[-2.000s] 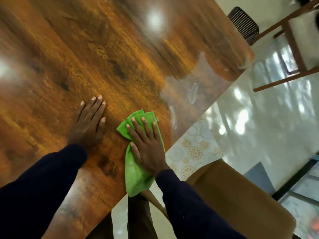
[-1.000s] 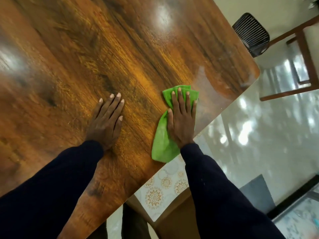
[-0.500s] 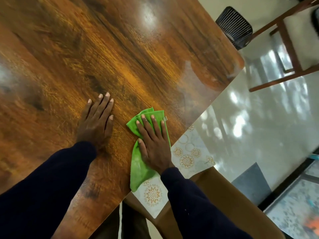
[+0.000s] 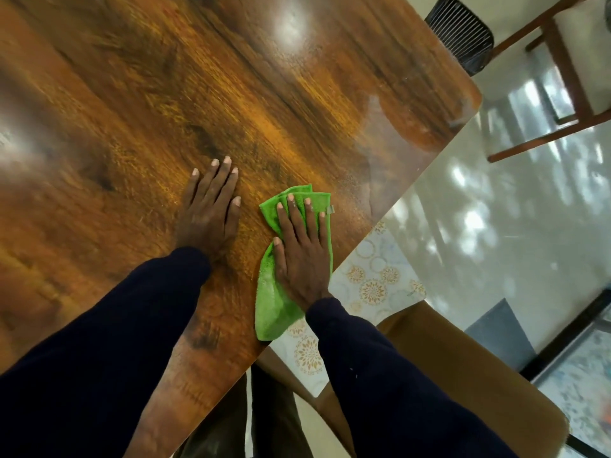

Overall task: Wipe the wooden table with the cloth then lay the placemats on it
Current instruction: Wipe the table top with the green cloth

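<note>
The fingers [image 4: 291, 206] of the right hand [image 4: 302, 256] lie spread and flat on the green cloth [image 4: 274, 305], pressing it down rather than closing around it. The cloth sits on the wooden table [image 4: 132, 110] right at its near edge, its lower end hanging a little past the rim. The left hand [image 4: 210, 206] rests beside it, apart from the cloth, palm down with fingers open and nothing under them; it looks like a brace for the body. Both arms reach forward in dark sleeves [image 4: 99, 342], wrists low, palms level with the tabletop.

Just below the table edge, patterned placemats [image 4: 373, 282] lie on the seat of a tan chair [image 4: 463, 358], not on the table. Farther out, the tabletop is bare and glossy, with bright reflections near its far corner. Beyond that corner stand a dark slatted bin [image 4: 463, 38] and the legs of another wooden chair [image 4: 558, 77] on a shiny pale floor.

Judging by this, the task is in its first part: wiping is under way along the near edge. How much of the surface is already cleaned cannot be told, since no clear wet trail shows. No placemat is laid yet, so that whole step remains, and they are within easy reach of the right hand.
</note>
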Demonstrator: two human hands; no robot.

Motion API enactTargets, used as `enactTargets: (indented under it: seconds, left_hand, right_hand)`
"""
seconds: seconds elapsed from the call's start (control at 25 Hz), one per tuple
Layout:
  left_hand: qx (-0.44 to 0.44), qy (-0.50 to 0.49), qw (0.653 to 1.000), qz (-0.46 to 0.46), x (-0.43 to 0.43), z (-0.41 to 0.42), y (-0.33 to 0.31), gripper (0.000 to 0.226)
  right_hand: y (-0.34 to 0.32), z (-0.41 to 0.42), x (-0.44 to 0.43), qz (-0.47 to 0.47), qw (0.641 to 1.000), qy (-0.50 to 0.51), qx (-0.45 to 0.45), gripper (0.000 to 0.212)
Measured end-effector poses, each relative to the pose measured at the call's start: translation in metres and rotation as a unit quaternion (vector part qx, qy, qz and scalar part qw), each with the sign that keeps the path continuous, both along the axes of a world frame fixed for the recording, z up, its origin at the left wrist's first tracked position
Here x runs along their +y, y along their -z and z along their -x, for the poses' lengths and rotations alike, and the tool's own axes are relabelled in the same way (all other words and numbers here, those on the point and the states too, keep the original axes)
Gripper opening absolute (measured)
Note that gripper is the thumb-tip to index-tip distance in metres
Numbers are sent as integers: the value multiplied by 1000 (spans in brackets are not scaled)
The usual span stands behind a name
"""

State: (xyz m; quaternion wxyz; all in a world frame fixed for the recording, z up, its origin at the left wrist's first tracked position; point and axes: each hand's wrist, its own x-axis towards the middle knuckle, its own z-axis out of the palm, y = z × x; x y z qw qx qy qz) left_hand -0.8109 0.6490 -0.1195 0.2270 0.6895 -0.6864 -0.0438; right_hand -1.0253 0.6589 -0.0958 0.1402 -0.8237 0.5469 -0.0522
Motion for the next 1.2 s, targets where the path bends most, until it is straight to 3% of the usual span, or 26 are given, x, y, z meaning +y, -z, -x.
enactTargets:
  seconds: [0.16,0.36,0.56,0.68,0.8,1.0,1.2]
  left_hand:
    - [16,22,1000,14,8,-4,-4,49]
    - [58,18,998,-2,75,0,-43,50]
    - [32,11,998,-60,160,-4,-70,54]
    - [18,19,998,-62,188,1,-91,55]
    - [17,34,998,-52,207,27,-122,53]
    - [-10,144,989,13,235,107,-156,49]
    - [48,234,971,8,290,216,-185,44]
  right_hand:
    - [1,-9,45,-20,996,-67,-55,56]
    - [-2,0,86,-53,990,-78,-102,58]
    - [-39,27,119,-111,979,53,-162,56]
    - [-84,53,141,-140,944,164,-248,50]
    - [-135,91,188,-105,927,219,-285,46]
    - [-198,174,277,4,902,268,-337,42]
    - [-232,269,370,93,894,261,-352,46]
